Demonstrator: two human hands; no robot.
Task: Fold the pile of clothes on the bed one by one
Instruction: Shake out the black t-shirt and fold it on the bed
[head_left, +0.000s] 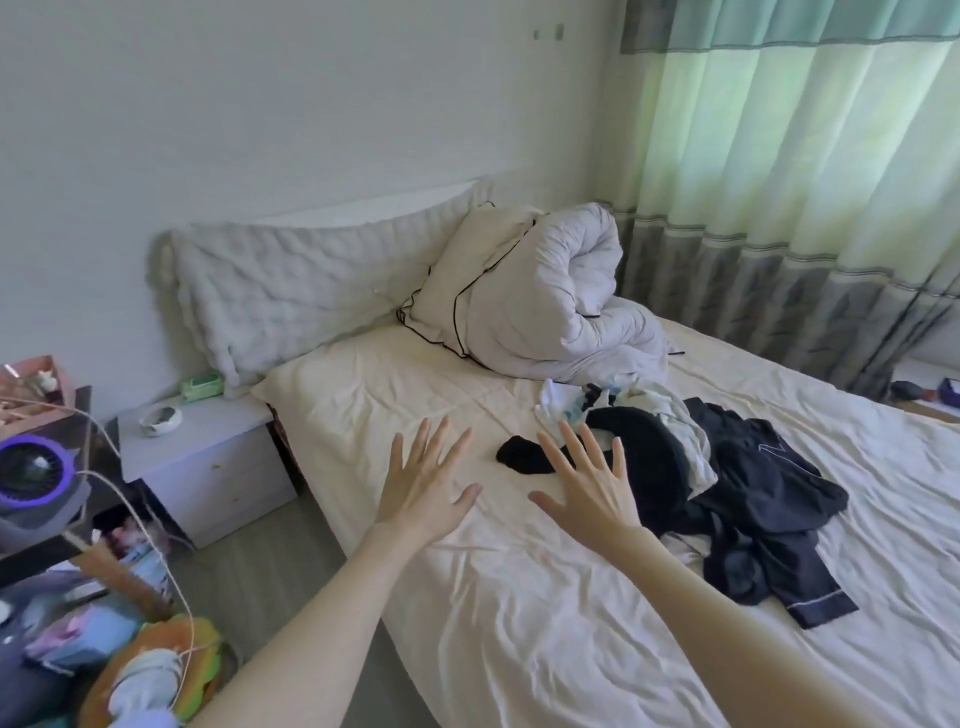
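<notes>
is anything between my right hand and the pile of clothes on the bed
Nothing visible. The right hand, fingers spread, hovers at the near edge of the pile of clothes, right over a black garment.

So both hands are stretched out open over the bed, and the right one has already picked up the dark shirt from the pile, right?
Not quite. Both hands are open over the bed, but the right hand holds nothing; its fingers are spread and straight, like the left hand. The dark shirt lies in the pile beside it. The head view shows this.
</notes>
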